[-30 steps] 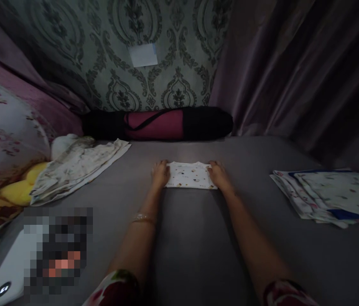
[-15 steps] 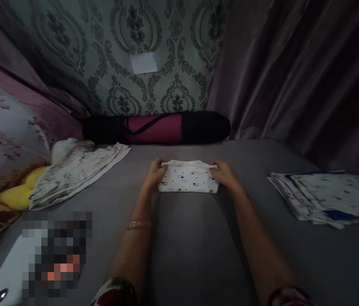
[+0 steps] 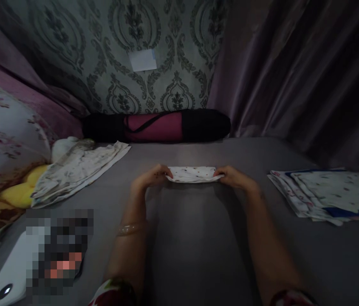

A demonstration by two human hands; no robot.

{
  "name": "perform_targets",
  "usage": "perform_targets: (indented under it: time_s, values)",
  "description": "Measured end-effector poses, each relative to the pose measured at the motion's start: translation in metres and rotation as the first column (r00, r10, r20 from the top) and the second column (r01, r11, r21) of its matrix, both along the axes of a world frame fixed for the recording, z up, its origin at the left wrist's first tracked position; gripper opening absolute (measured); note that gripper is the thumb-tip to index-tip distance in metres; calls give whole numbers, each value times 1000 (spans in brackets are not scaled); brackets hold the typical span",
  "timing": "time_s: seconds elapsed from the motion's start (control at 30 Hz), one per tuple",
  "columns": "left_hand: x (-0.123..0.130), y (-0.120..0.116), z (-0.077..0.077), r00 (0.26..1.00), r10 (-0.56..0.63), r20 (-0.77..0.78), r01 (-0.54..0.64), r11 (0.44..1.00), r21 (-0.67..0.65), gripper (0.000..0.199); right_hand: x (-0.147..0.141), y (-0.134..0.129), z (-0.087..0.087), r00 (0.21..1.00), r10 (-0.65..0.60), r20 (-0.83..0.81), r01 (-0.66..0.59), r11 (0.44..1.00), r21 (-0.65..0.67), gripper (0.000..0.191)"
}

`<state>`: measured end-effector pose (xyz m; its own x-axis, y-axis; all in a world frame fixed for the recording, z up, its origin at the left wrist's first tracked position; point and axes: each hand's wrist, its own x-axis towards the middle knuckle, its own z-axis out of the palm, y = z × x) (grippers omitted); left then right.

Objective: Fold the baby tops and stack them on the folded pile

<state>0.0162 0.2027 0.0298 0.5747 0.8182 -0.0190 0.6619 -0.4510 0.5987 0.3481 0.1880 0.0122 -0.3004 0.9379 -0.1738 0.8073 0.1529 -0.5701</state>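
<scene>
A small white cloth [image 3: 193, 173] with a dark speckled print lies folded into a narrow strip on the grey sheet [image 3: 195, 238]. Pinching its left end is my left hand [image 3: 155, 175], with a clear bangle on the wrist. My right hand [image 3: 234, 176] grips the opposite end between thumb and fingers. The cloth's near edge is lifted slightly and sags a little between the hands. Whether its underside touches the sheet I cannot tell.
Patterned cloths [image 3: 80, 170] lie loosely at the left, beside a yellow plush item [image 3: 26, 187]. A folded stack [image 3: 335, 191] sits at the right. Along the wall rests a black and pink bag [image 3: 156, 126]. A white object [image 3: 15, 267] lies near left, by a pixelated patch.
The cloth's near edge has come up, so it now looks like a narrower strip. My hands have turned inward at its ends, with the wrists farther apart.
</scene>
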Motion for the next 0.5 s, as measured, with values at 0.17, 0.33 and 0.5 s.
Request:
perform_targets:
  time_s: [0.17,0.33,0.5]
  values:
    - [1,-7,4,995,11,-101,-28,985,-170,33,-3,-9,17,993,32,111,-12,984,-177,48]
    - [11,-7,7,986,95,-140,-110,988,-107,25,-8,-12,29,991,66,117,-49,989,-141,30]
    - [51,-11,-2,969,215,-120,-184,956,229,34,-60,-10,9,990,-42,138,5,965,262,50]
